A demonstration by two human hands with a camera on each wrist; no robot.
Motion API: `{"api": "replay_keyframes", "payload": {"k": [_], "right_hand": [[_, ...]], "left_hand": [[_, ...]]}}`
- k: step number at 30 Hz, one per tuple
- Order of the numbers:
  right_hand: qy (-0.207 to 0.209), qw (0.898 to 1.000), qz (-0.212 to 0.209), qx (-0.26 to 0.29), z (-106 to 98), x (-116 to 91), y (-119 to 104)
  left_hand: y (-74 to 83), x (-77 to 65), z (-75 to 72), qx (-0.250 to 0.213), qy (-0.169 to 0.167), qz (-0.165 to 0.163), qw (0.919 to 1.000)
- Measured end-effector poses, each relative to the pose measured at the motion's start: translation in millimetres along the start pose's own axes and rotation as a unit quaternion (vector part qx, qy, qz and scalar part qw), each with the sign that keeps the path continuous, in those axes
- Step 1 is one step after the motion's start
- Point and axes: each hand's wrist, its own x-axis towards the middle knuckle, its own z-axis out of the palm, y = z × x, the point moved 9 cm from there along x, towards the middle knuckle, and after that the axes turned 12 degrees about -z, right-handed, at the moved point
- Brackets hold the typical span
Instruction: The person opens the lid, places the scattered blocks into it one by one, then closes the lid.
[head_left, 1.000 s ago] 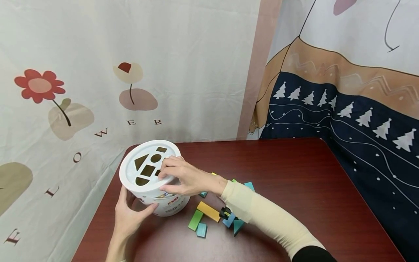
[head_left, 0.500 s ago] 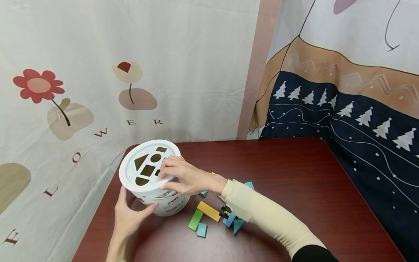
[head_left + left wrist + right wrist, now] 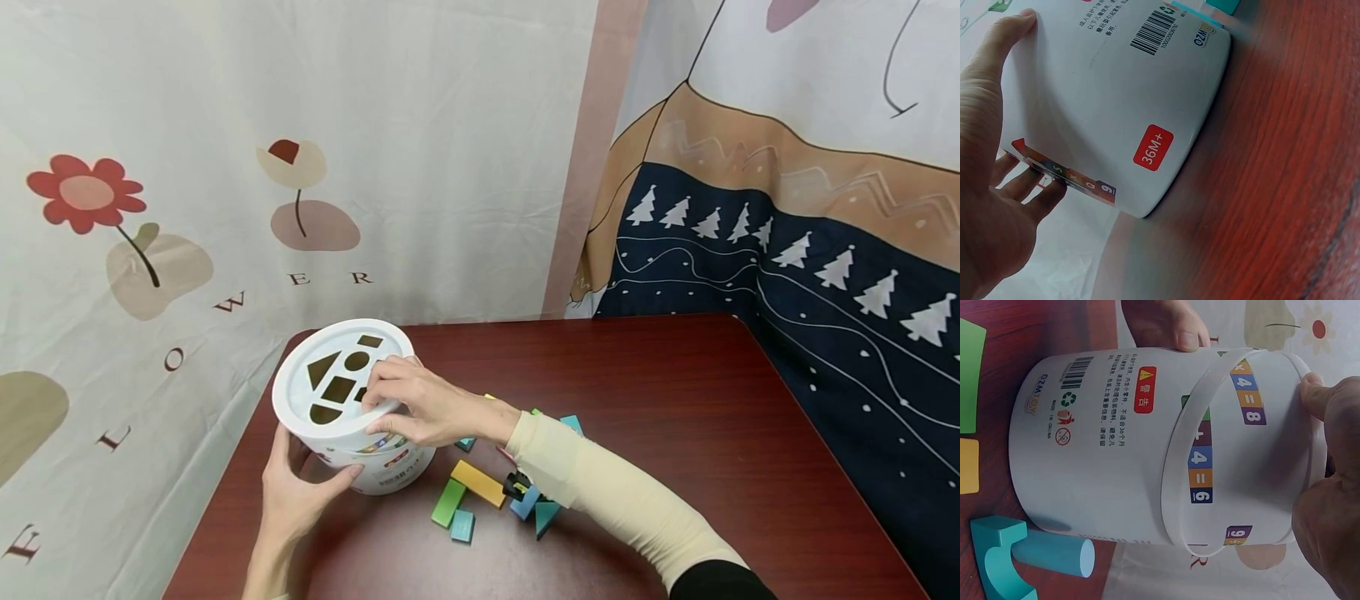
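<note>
A white toy bucket [image 3: 390, 475] stands at the left of the table, with printing on its wall and a white handle [image 3: 1175, 444] hanging around it. On top is a white lid [image 3: 298, 392] with cut-out shapes, among them a triangle, a circle and a square. My left hand [image 3: 292, 500] grips the bucket's lower side, thumb at the front and fingers around the far side. With my right hand [image 3: 423, 408] I grip the lid's right rim, thumb below the edge and fingers over the top. The fingertips partly hide the holes there.
Right of the bucket lie loose blocks: a yellow bar [image 3: 478, 484], a green block [image 3: 448, 502], a small teal block [image 3: 462, 526] and a teal triangle [image 3: 546, 518]. A teal arch [image 3: 997, 547] and teal cylinder [image 3: 1054, 552] lie near the bucket's base. My right forearm covers part of the pile.
</note>
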Motion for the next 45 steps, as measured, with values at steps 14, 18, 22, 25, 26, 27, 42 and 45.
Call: {"api": "replay_keyframes", "payload": {"k": [14, 18, 22, 25, 26, 27, 42, 45], "right_hand": [[0.007, 1.0, 0.001, 0.008, -1, 0, 0], [0.011, 1.0, 0.0, 0.011, -1, -1, 0], [0.012, 1.0, 0.0, 0.01, -2, -1, 0], [0.019, 1.0, 0.002, 0.015, -4, -1, 0], [0.031, 0.999, 0.009, 0.029, -7, -1, 1], [0.047, 0.998, 0.018, 0.044, -11, -1, 2], [0.106, 0.986, 0.055, 0.118, -45, 9, -15], [0.119, 0.984, 0.051, 0.121, -48, 9, -15]], "left_hand": [[20.2, -6.9, 1.7, 0.011, 0.007, 0.012, 0.9998], [24.9, -8.4, 2.1, 0.009, 0.006, 0.012, 0.9999], [11.2, -4.7, 1.8, 0.007, 0.006, 0.008, 0.9999], [1.2, -2.4, 1.2, 0.01, 0.005, 0.005, 0.9999], [-0.9, -1.8, 1.1, 0.008, 0.005, 0.002, 1.0], [-1.5, -1.7, 0.9, 0.008, 0.004, 0.001, 1.0], [-3.4, 0.5, 1.1, 0.016, 0.001, -0.013, 0.9998], [-3.8, 1.3, 0.6, 0.017, 0.001, -0.014, 0.9998]]}}
